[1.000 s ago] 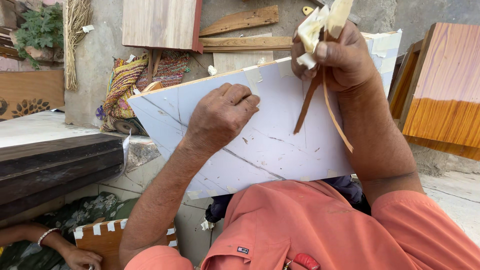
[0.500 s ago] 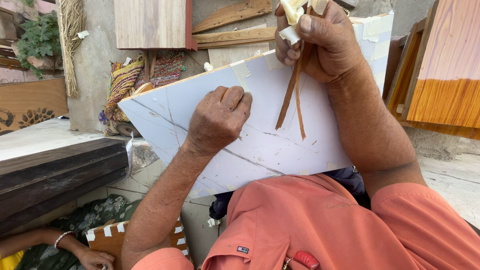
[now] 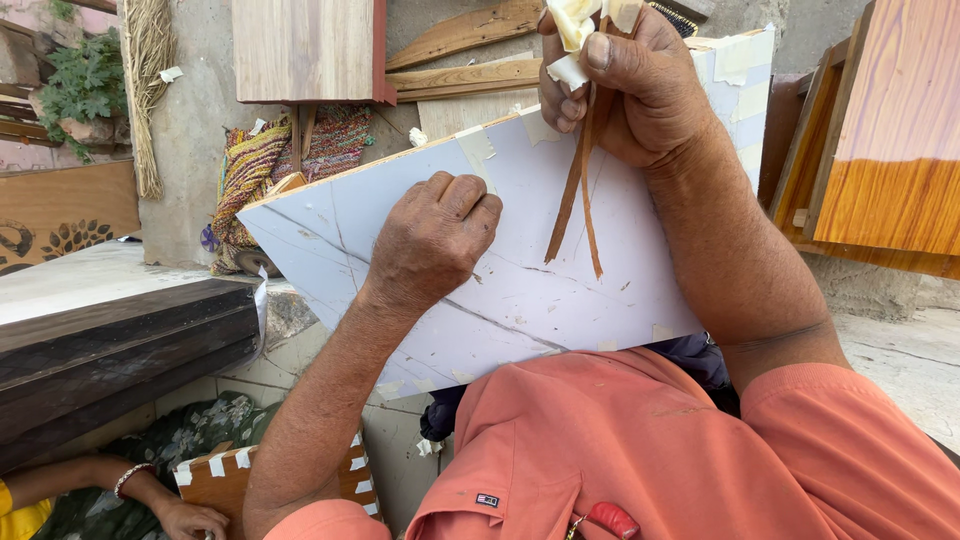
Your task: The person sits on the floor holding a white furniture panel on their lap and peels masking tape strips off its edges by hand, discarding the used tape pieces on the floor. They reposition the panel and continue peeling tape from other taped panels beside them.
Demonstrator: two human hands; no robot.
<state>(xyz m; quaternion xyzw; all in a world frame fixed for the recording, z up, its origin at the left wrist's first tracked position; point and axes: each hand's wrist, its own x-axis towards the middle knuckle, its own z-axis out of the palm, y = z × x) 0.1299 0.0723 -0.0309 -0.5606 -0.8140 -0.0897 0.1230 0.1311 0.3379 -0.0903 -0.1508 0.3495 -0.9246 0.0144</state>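
The white board (image 3: 520, 250) is the largest item: a flat panel with scratches, specks and patches of pale tape, resting tilted across the person's lap, its far corner raised toward the stacked wooden boards (image 3: 310, 45) behind.

The left hand (image 3: 435, 240) lies on the board's middle as a closed fist, knuckles down, pinning the panel; no object shows inside that grip.

The right hand (image 3: 625, 85) is raised over the board's far edge. Its grip is closed around two thin brown strips (image 3: 575, 200) and crumpled scraps of pale tape (image 3: 572, 40). The strips hang from the fist, their free ends close above the white face; whether they touch it cannot be told.

A co-worker's hand (image 3: 190, 518) with a bracelet rests at lower left beside a small taped wooden piece (image 3: 225, 480).

Step in hand, as judged: stripping edging and tape from the board, with the removed material gathered in the right hand. The next move calls for a steady left-hand hold and a renewed right-hand purchase on tape left along the edges.
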